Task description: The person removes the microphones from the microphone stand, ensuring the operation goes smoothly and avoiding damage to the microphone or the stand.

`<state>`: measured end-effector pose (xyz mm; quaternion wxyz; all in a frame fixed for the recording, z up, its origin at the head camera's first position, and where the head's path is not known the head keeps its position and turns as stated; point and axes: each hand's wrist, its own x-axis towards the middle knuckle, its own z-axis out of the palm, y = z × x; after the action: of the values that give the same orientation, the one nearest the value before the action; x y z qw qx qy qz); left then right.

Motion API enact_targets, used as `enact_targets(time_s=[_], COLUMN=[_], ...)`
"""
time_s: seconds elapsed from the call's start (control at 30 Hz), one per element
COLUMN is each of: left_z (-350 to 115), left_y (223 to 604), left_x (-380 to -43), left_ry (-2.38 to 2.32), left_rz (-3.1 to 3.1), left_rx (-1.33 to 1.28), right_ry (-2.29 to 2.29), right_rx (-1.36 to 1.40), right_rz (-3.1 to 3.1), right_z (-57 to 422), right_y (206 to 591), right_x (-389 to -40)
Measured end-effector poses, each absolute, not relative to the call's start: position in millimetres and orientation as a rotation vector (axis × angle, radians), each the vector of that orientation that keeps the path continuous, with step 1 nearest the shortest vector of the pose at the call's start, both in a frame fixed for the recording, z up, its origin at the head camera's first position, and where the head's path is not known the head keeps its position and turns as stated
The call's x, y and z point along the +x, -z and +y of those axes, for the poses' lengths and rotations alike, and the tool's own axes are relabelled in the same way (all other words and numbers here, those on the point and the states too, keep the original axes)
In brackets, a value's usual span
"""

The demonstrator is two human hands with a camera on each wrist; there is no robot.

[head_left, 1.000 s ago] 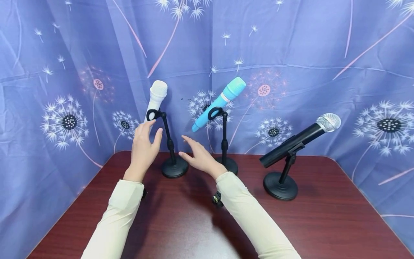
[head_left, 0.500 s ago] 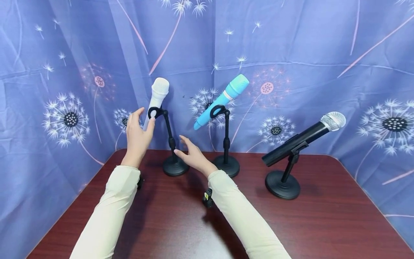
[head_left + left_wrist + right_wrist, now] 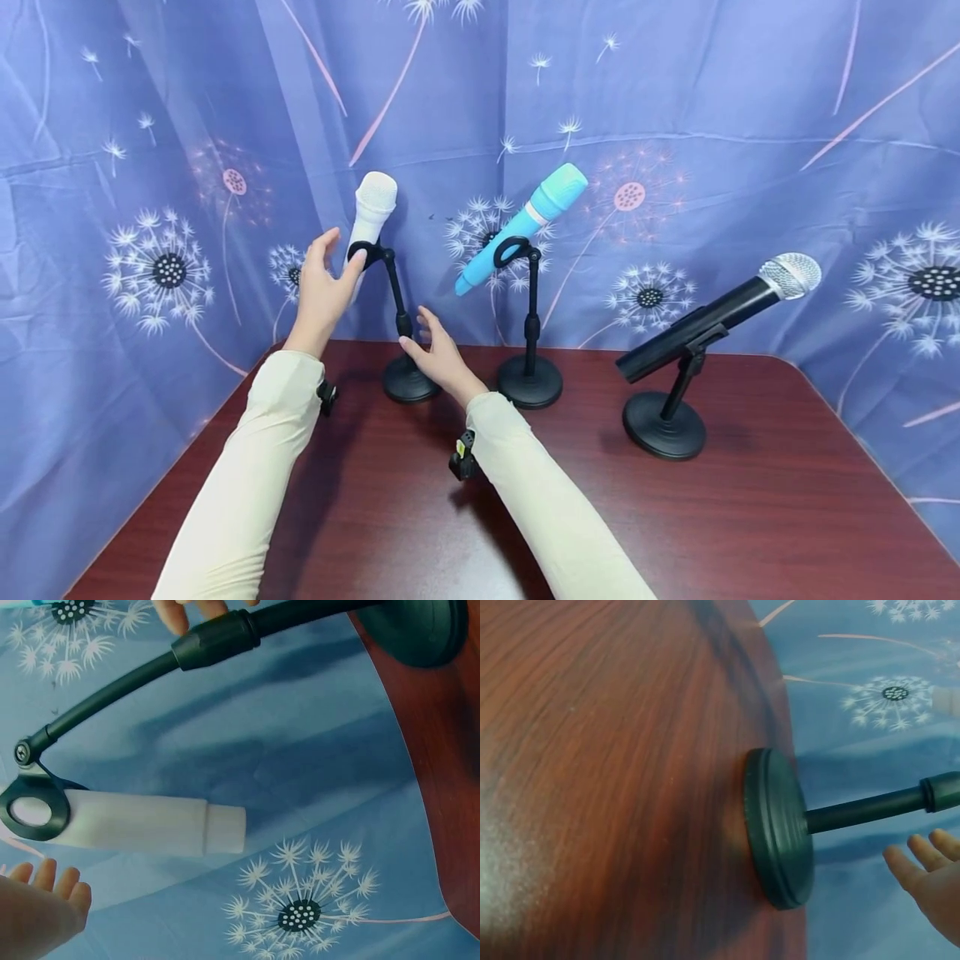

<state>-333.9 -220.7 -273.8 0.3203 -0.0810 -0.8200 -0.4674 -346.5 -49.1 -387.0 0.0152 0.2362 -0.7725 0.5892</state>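
Observation:
A white microphone leans in the ring clip of a black desk stand. My left hand is beside the microphone's lower body, thumb and fingers spread. In the left wrist view a gap shows between the fingers and the microphone body. My right hand is close to the same stand's pole, fingers loosely bent. The right wrist view has these fingers just beside the pole; contact cannot be told.
A blue microphone sits in a second stand at the middle. To the right, a black microphone with a silver head rests in a third stand. A patterned curtain hangs behind the dark wooden table.
My left hand has moved up along the white microphone, its thumb now beside the clip. My right hand has shifted left toward the stand's pole. The view has tilted slightly down.

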Motion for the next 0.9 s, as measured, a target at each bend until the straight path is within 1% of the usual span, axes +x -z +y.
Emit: enact_targets(time_s=[0.13, 0.33, 0.37, 0.57, 0.6, 0.9], left_z=[-224.8, -232.7, -233.4, -232.3, -231.5, -218.2], left_y=[270.7, 264.6, 263.5, 259.4, 258.9, 247.7], left_x=[-340.0, -348.9, -350.0, -355.4, -356.4, -361.6], left_ry=[1.262, 1.343, 1.348, 1.39, 1.395, 1.369], left_rz=[-2.184, -2.248, -2.264, -2.305, -2.299, -2.197], left_rx=[-0.256, -0.34, -0.353, -0.393, -0.399, -0.412], right_ry=[-1.833, -1.865, -1.853, -1.868, -1.879, -1.794], right_rx=[0.708, 0.751, 0.775, 0.785, 0.757, 0.692], right_rz=[-2.403, -2.365, -2.339, -2.328, -2.351, -2.369], right_z=[-51.8, -57.2, -58.3, -61.8, -62.2, -65.4], right_y=[394.0, 397.1, 401.6, 398.1, 392.8, 389.1], right_x=[-351.5, -355.8, -360.9, -362.6, -358.0, -356.6])
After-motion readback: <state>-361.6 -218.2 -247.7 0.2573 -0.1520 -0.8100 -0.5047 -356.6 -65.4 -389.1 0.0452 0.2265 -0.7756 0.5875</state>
